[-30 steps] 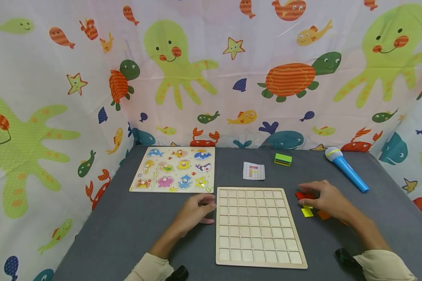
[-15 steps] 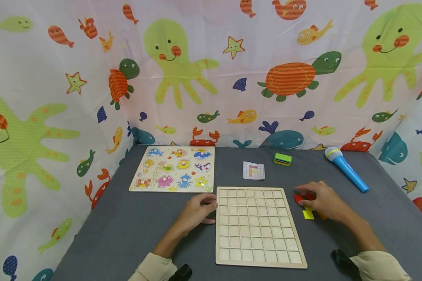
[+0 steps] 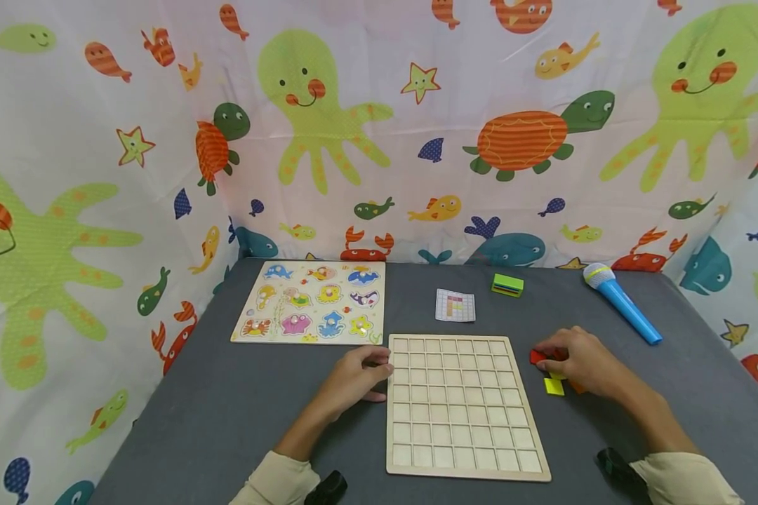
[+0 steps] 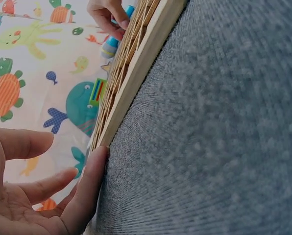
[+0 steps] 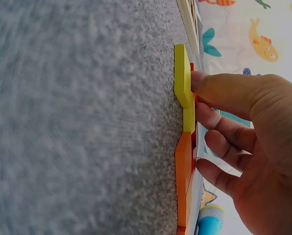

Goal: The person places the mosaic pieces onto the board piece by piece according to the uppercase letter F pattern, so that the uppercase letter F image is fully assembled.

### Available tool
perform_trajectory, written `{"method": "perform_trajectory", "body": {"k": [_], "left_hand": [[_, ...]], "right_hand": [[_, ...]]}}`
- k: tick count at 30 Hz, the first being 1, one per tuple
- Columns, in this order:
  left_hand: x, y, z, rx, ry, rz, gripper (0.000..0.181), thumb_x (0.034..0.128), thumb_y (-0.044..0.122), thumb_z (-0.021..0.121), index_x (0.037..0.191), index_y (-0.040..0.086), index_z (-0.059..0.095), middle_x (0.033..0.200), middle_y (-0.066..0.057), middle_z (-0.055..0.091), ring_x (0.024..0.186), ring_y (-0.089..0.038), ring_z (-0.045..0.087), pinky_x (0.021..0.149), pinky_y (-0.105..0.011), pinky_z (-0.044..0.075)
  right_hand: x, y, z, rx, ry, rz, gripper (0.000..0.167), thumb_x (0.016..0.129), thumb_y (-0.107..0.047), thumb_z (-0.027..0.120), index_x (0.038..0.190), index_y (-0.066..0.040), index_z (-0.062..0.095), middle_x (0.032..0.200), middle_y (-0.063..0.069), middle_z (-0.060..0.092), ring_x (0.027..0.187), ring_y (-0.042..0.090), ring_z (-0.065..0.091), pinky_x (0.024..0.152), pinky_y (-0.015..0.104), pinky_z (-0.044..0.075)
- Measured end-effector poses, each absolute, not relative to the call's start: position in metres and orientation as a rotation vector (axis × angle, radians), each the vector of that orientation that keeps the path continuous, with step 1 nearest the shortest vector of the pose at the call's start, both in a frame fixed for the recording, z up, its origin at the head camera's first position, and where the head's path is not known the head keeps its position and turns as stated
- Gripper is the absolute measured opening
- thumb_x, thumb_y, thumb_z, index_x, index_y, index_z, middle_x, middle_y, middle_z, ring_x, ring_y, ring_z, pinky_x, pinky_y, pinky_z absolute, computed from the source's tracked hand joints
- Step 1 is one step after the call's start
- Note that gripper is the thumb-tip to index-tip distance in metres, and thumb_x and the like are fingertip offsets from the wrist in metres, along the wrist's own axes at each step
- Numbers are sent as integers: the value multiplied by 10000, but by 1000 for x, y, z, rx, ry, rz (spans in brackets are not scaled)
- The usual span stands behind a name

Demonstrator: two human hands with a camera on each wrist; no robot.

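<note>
A wooden grid board [image 3: 469, 405] lies on the grey cloth between the hands. At its left edge is my left hand [image 3: 352, 379]; in the left wrist view one fingertip touches the board's side, with the thumb and other fingers spread. To the right of the board, my right hand [image 3: 579, 359] reaches over a small group of square tiles, thumb extended and fingers loosely bent. A red tile [image 3: 536, 357] shows by its fingertips. A yellow tile [image 3: 554, 386] lies below them, and orange tiles [image 5: 183, 166] are beside it in the right wrist view. The hand partly hides the group.
Behind the board are a small printed grid card [image 3: 455, 306] and a green-topped stack of tiles [image 3: 507, 285]. A sea-animal puzzle board [image 3: 309, 301] lies at the back left. A blue toy microphone [image 3: 625, 303] lies at the back right. A patterned curtain [image 3: 379, 126] stands behind.
My right hand has shifted slightly among the tiles, and the front red and yellow tiles have moved a little. My left hand stays by the board's edge.
</note>
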State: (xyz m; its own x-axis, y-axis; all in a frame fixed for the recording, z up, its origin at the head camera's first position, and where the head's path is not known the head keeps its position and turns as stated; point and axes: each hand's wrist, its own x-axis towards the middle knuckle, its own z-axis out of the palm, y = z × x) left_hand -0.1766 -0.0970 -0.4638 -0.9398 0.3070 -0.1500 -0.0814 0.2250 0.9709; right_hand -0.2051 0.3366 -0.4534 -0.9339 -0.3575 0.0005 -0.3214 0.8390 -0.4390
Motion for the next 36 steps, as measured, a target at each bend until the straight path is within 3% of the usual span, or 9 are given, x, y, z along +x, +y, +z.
{"method": "perform_trajectory", "body": {"k": [16,36], "left_hand": [[-179,-93,-466,177,2211,1751,574,940,113,766,1461,-25,569,1313,-218,577,1051,-227,698,735,-389,689],[-182,-93,-462,156,2210,1691,721,836,-90,793,1502,-46,520,1273,-204,587,1014,-246,678,694,-370,687]], "right_hand": [[-202,334,-455,-575,2972,-696,211,955,-276,807,1107,-130,811,1008,-58,699,942,168,509,755,325,440],[-208,296,-440,-618,2983,-704,283,949,-304,811,1148,-104,810,1072,24,696,1006,234,513,786,373,467]]}}
